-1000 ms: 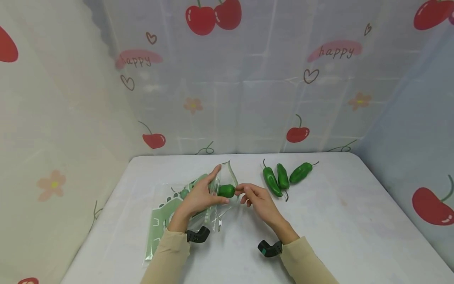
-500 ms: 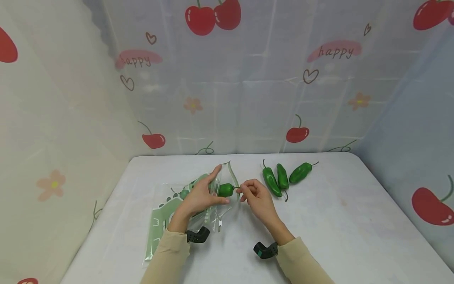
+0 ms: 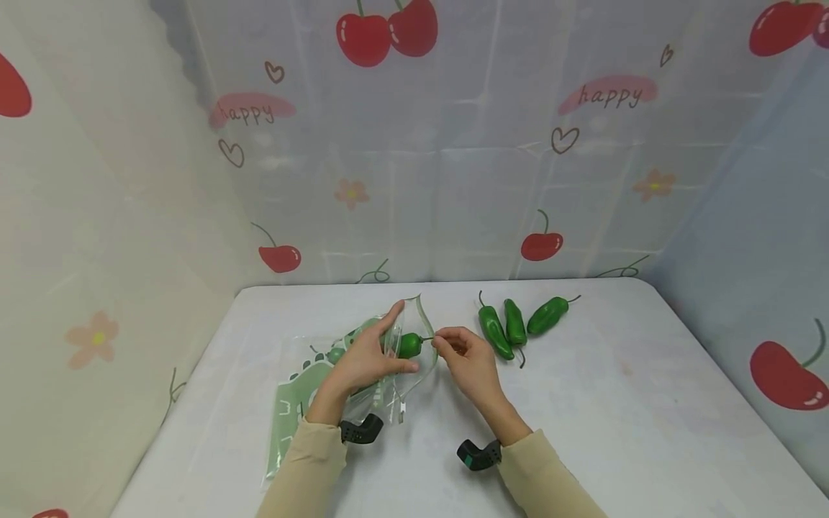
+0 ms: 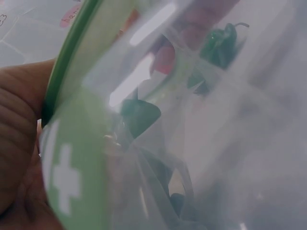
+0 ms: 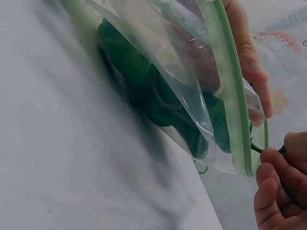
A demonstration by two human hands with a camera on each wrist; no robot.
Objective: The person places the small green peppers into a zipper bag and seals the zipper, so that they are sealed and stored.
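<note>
A clear zip-lock bag with green print and a green zip strip lies under my left hand. That hand's thumb and index finger are spread wide at the mouth, which gapes to the right. Between them sits a green chili pepper, its stem end pointing right. My right hand pinches the thin stem with thumb and fingertips, as the right wrist view shows. More green peppers lie inside the bag, seen through the film. The left hand's other fingers are mostly hidden by plastic.
Three loose green peppers lie close together on the white table, to the right of my right hand. A curtain with cherry prints hangs behind the table and along both sides.
The right hand has shifted slightly left, fingertips now at the pepper's stem. The pepper sits a touch further left in the bag's mouth. The left hand has stayed in place.
</note>
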